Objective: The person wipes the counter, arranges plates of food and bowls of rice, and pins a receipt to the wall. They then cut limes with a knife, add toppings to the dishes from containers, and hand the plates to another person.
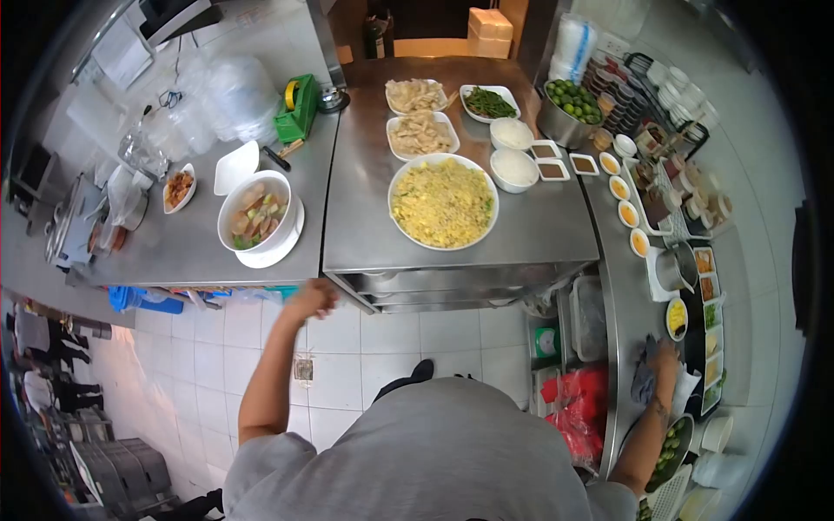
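Observation:
My left hand [311,301] hangs in the air just off the counter's front edge, with nothing in it and its fingers loosely bent and a little apart. Nearest to it are a white bowl of clams in broth [259,213] and the round white plate [294,241] under that bowl. On the right-hand counter, my right hand [665,358] is closed on a dark grey cloth [644,375]; part of its fingers is hidden. Just beyond this hand stands a small bowl of yellow pieces [677,318]. A white cloth or paper [685,383] lies beside the wrist.
A large bowl of fried rice [443,203] stands on the middle counter, with rice bowls [514,168] and plates of pale fried food [423,135] behind. A pot of green limes [569,117] and small sauce cups [628,214] line the right. Red plastic bags [580,404] hang below.

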{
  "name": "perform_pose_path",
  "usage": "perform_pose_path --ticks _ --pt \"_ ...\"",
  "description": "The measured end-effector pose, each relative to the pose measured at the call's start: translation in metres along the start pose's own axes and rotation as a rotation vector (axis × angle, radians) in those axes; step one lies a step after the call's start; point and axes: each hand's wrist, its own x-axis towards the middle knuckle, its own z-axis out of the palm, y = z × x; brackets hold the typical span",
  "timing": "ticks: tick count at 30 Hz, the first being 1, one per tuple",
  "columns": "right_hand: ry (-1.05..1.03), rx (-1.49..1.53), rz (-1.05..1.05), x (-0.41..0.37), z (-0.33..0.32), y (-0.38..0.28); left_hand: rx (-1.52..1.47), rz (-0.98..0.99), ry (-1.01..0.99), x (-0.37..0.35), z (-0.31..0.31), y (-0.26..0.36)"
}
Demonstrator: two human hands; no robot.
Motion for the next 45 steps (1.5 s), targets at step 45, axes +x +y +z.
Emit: perform_pose_path --ticks 45 --pt "0.088 0.550 -0.676 0.115 -0.168 -0.554 -0.655 0.177 0.308 0.098 -0.115 0.038"
